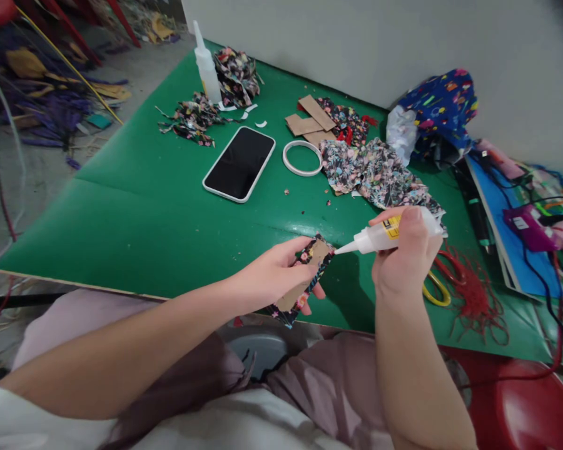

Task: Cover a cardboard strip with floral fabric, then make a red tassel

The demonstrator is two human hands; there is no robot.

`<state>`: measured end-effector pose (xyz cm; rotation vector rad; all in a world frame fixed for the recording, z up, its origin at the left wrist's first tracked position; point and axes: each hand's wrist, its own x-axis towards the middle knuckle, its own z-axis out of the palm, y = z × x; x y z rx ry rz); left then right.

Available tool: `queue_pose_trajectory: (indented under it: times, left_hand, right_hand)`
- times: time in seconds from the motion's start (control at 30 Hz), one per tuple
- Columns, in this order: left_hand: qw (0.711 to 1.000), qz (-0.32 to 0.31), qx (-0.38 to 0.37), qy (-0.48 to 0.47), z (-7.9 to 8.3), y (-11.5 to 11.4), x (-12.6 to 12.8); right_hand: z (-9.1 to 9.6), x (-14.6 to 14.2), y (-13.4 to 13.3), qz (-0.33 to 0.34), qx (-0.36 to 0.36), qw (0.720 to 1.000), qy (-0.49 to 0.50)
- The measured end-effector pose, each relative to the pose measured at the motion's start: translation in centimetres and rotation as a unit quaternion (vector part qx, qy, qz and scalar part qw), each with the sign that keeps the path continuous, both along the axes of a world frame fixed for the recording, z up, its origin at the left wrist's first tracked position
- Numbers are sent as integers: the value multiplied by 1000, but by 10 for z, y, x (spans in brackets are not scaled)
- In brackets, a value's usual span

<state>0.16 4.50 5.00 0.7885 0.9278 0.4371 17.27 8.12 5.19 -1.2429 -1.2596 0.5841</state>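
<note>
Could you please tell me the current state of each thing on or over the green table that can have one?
glue bottle: held sideways in the right hand, nozzle at the fabric-covered card.
fabric-covered card: gripped in the left hand, bare cardboard side up.
phone: lying flat, screen dark.
second bottle: standing upright, no hand on it.
tape ring: lying flat.

the right hand grips a translucent, smooth plastic glue bottle; the left hand holds matt brown cardboard wrapped in floral cloth. the green tabletop looks slightly glossy. mid-frame, the phone has shiny black glass.
</note>
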Motion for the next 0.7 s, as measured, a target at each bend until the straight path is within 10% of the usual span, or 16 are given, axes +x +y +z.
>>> queue_pose_trajectory:
  times: [0.7]
  left_hand:
    - [1000,3,-10,-2,1,0,0]
  right_hand:
    - [0,2,-1,13,-11,999,-30]
